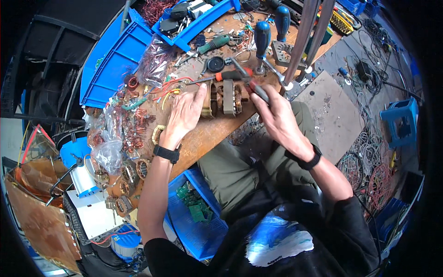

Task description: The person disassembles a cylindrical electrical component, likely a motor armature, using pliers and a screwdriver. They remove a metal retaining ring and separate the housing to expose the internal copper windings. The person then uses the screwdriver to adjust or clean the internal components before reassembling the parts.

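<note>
My left hand (187, 113) grips the brass-coloured, ring-shaped end of a motor part (209, 104), its thumb along the near side. Just right of this lies a laminated steel stator with copper windings (229, 97), on the wooden bench. My right hand (274, 111) is closed round a red-and-dark tool handle (257, 91), raised at the stator's right; the tool's metal end angles up-left and is slightly blurred. A red-and-black screwdriver (235, 74) lies just behind the stator, near a black round part (215, 64).
Blue trays (117, 60), upright blue-handled tools (262, 37), tall metal bars (302, 46) and copper coils (138, 129) crowd the wooden bench (200, 147). A blue basket with circuit boards (194, 205) sits below its edge. Tangled cables (369, 166) and a blue stool (397, 122) are on the right.
</note>
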Motion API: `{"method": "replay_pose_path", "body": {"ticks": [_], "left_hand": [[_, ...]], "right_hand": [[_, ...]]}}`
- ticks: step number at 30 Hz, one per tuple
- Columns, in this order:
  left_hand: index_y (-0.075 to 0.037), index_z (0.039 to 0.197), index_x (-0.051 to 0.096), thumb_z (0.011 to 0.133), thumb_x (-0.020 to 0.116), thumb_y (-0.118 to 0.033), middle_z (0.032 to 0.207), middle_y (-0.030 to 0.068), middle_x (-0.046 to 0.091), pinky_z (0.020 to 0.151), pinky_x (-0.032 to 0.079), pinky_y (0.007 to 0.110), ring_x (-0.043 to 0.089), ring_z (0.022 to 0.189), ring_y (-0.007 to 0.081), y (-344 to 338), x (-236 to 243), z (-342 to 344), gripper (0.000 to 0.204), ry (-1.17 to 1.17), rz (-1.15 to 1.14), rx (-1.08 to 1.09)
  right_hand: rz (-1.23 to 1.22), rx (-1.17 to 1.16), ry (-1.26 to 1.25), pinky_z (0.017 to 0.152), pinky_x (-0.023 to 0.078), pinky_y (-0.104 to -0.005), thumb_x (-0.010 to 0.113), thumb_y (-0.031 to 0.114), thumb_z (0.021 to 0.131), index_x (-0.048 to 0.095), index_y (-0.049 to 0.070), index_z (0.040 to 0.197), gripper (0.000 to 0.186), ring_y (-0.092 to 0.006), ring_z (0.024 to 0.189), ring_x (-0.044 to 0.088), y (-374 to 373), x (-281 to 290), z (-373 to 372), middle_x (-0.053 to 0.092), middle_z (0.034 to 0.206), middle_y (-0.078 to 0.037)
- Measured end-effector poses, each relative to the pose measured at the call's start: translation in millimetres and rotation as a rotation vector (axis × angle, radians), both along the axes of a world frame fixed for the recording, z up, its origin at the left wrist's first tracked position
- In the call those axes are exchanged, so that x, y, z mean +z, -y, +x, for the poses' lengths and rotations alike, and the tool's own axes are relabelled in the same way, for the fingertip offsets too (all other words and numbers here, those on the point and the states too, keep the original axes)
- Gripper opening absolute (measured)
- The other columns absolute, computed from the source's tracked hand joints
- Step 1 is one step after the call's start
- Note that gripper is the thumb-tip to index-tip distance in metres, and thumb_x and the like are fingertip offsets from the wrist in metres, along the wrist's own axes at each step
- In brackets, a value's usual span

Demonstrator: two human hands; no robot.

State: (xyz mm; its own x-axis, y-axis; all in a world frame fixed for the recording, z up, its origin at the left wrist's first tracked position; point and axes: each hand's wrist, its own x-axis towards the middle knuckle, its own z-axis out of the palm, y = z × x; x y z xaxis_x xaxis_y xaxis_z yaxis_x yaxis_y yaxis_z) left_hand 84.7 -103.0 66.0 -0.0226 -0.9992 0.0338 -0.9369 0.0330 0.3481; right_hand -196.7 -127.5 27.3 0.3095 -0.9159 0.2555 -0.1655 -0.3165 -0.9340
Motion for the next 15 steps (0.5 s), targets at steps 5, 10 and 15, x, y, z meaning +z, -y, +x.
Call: {"method": "replay_pose_path", "body": {"ticks": [5,10,15], "left_hand": [[0.006,0.11,0.068,0.117,0.031,-0.048,0.092,0.0391,0.065,0.083,0.045,0.063,0.061,0.095,0.0588,-5,7,-13,0.066,0.046,0.094,0.028],[-0.003,0.155,0.044,0.118,0.031,-0.035,0.104,0.0365,0.066,0.091,0.047,0.062,0.063,0.102,0.054,-23,11,-18,0.05,0.225,0.14,0.034],[-0.005,0.166,0.03,0.116,0.034,-0.022,0.105,0.0346,0.066,0.09,0.049,0.059,0.065,0.099,0.05,-32,7,-23,0.053,0.374,0.15,-0.003]], "right_hand": [[0.405,0.212,0.216,0.077,0.046,-0.035,0.054,0.022,0.109,0.054,0.001,0.132,0.031,-0.0128,0.085,0.053,-63,8,-34,0.055,0.091,-0.007],[0.521,0.513,0.146,0.088,0.044,-0.039,0.04,0.029,0.11,0.044,0.001,0.153,0.052,-0.0213,0.094,0.054,-99,1,-42,0.053,0.102,-0.009],[0.356,0.408,0.148,0.077,0.049,-0.0487,0.042,0.026,0.115,0.049,-0.003,0.149,0.045,-0.036,0.081,0.066,-89,3,-20,0.06,0.087,-0.019]]}}
